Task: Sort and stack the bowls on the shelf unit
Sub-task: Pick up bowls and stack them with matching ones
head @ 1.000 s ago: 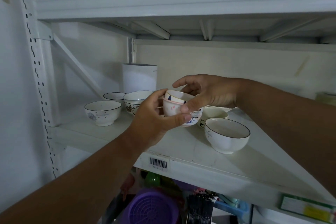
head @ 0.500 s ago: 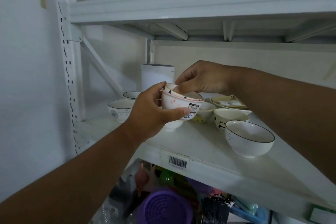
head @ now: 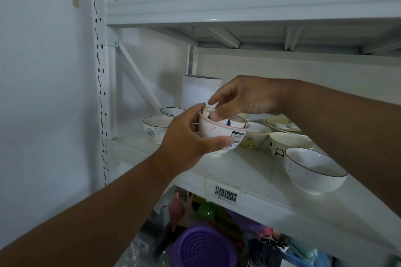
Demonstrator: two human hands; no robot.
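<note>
Nesting deeper than a second earlier, the inner bowl (head: 219, 119) sat, apparently level, inside the pink-rimmed bowl (head: 219, 132) near the shelf's (head: 256, 171) front edge; left hand (head: 184, 143) gripped it, right hand (head: 243, 97) pinched the inner rim.

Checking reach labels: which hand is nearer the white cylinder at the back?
Right. The right hand overlaps the white cylinder in view; the left hand sits lower, gripping the pink-rimmed bowl.

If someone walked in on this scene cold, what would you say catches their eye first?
Most striking are the two hands meeting mid-frame: the left hand grips a pink-rimmed bowl above the white shelf, while the right hand works a smaller patterned bowl into it. Next, a large black-rimmed white bowl sits at the right front of the shelf, and below it a purple basket stands out.
</note>
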